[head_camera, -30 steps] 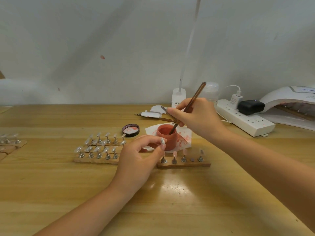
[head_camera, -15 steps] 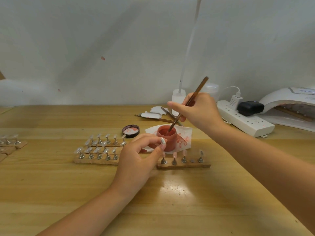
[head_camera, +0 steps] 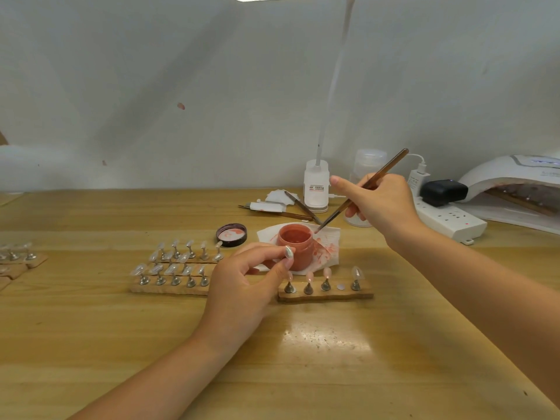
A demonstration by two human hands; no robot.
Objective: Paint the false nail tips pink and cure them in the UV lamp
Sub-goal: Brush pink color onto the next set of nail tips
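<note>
Slim wooden brush (head_camera: 363, 190), round pink-smeared paint jar (head_camera: 296, 246), stained tissue (head_camera: 330, 237)

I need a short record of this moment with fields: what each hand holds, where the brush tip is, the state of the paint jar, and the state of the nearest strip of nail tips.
left hand: left hand pinches one unpainted nail tip on its stand
right hand: right hand grips the brush
brush tip: above the stained tissue, just right of the jar rim
paint jar: paint jar open, its lid lies to the left
nearest strip: wooden strip carries three pink tips, one clear tip, one bare slot
lamp: UV lamp at far right
</note>
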